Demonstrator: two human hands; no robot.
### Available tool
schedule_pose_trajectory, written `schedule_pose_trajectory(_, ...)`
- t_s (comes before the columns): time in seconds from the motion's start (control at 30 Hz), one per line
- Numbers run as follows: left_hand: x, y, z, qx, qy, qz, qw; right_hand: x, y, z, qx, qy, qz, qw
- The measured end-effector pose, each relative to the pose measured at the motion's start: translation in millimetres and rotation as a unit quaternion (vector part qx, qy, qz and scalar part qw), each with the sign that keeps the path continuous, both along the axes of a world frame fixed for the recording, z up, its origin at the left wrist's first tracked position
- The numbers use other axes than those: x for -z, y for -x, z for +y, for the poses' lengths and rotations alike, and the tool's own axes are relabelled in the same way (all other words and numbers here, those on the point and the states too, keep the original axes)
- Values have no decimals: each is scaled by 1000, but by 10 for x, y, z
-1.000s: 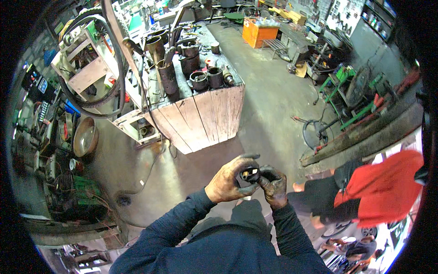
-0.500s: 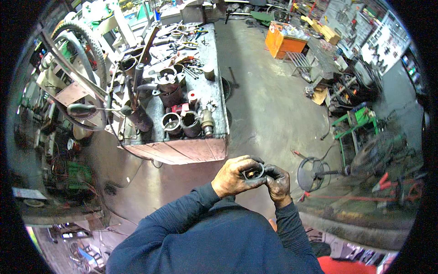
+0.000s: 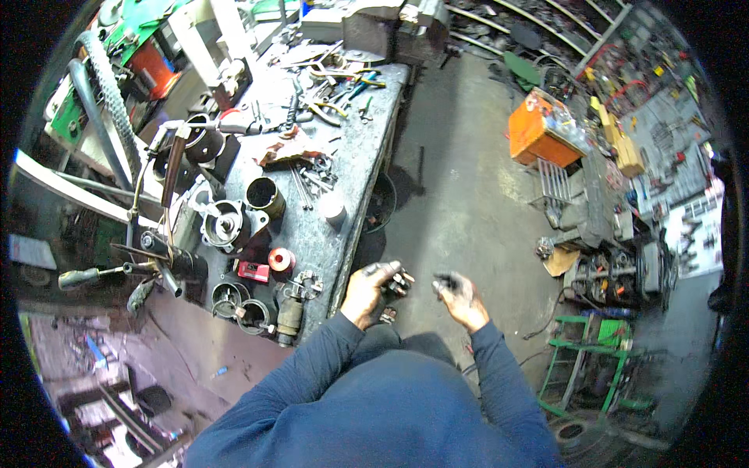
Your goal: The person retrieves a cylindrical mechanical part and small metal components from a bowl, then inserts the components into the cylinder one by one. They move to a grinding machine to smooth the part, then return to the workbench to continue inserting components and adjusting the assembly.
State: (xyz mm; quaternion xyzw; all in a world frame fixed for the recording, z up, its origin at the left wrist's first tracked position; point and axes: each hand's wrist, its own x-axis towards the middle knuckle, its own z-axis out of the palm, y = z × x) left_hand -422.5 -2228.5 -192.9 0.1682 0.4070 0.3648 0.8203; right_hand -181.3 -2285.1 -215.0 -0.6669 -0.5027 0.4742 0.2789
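Observation:
My left hand (image 3: 368, 296) is closed around a small dark metal part with copper-coloured pieces (image 3: 399, 282), just off the near right corner of the workbench. More copper-coloured bits show below its fingers. Apart from it, on the right, my right hand (image 3: 462, 299) has its blackened fingertips drawn together; whether something small sits between them is too blurred to tell. Closest on the bench (image 3: 343, 242) are a cylindrical metal motor part (image 3: 289, 316), two open metal cylinders, a red spool (image 3: 281, 260) and a small red box (image 3: 253, 271).
Pliers (image 3: 326, 114) and other hand tools cover the bench's far part. A metal housing (image 3: 225, 222) and a white cup (image 3: 332, 209) stand nearer. On the floor at right are an orange box (image 3: 544, 129) and a green metal frame (image 3: 589, 351). A bicycle wheel (image 3: 109, 101) rises at left.
My hands have come apart; before, both were at the ring-shaped part, which the left keeps. My view has turned and moved closer to the bench, now on my left.

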Motion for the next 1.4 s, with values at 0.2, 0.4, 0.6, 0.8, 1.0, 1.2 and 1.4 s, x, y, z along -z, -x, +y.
schedule_pose_trajectory(0.2, 233, -154, 467, -206, 63, -121, 969, 346, -383, 1711, -266, -216, -202, 917)
schedule_pose_trajectory(0.4, 109, -526, 715, -389, 101, -123, 908, 452, 156, 3175, -431, -322, -235, 809)
schedule_pose_trajectory(0.6, 14, -709, 1010, -488, 87, -198, 846, 439, 816, 3931, -504, -338, -244, 757)
schedule_pose_trajectory(0.8, -188, -678, 1289, -555, 113, -133, 813, 508, 924, 4204, -559, -307, -235, 734)
schedule_pose_trajectory(1.0, -278, -656, 1595, -585, 42, -21, 810, 575, 1027, 4353, -550, -267, -182, 770)
schedule_pose_trajectory(1.2, -334, -671, 1851, -631, 27, 23, 775, 484, 1173, 4557, -645, -233, -181, 705)
schedule_pose_trajectory(1.4, -528, -823, 2133, -702, 3, 87, 707, -68, 1040, 4770, -676, -114, 50, 726)
